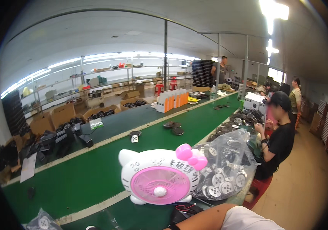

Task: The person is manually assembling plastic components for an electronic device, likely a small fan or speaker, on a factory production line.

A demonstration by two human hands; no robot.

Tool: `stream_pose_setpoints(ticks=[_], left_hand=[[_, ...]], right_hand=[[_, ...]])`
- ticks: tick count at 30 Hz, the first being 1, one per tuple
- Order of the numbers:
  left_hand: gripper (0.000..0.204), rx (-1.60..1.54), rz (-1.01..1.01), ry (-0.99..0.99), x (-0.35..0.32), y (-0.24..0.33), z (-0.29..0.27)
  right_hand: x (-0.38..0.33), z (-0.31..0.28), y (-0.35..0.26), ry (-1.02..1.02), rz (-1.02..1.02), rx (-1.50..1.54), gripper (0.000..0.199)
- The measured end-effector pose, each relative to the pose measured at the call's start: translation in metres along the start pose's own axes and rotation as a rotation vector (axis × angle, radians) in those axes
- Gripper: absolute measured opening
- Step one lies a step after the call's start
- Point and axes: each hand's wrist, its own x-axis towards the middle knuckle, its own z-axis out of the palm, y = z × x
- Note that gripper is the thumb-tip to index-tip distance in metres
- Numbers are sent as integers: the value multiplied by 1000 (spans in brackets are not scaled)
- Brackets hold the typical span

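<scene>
If the right arm (pixel 204 220) swung forward, the fan (pixel 160 178) just ahead of it could topple on the green desk (pixel 75 180); a snag could tear the clear bag (pixel 231 142) beside it, scattering discs; the arm slants leftward along the lower edge, near a dark bundle (pixel 182 215); both hands are out of view, so I cannot tell whether the fingers are clenched or released.

Ceiling lamps (pixel 274 10) blown out; window (pixel 275 74) glaring; rim black, straight lines bowed.
</scene>
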Motion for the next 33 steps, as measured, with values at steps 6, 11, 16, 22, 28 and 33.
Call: stream_pose_setpoints(ticks=[6, 11, 16, 22, 28, 33], left_hand=[[15, -134, -222, 97, -13, -32, -4], [23, -569, -403, 358, -5, -41, 3], [16, -83, -33, 391, 1, 5, 25], [10, 626, 417, -657, -39, 45, 86], [30, 517, 330, -613, -41, 25, 106], [29, 363, 334, -786, -43, 10, 110]], right_hand=[[-2, -2, 4, 35, -60, 50, 40], [3, -4, 10, 124, -62, 277, 40], [7, -14, 7, 323, -82, 547, 40], [6, -25, 9, 431, -110, 379, 41], [1, -24, 5, 341, -95, 396, 39], [0, -26, 0, 328, -44, 412, 40]])
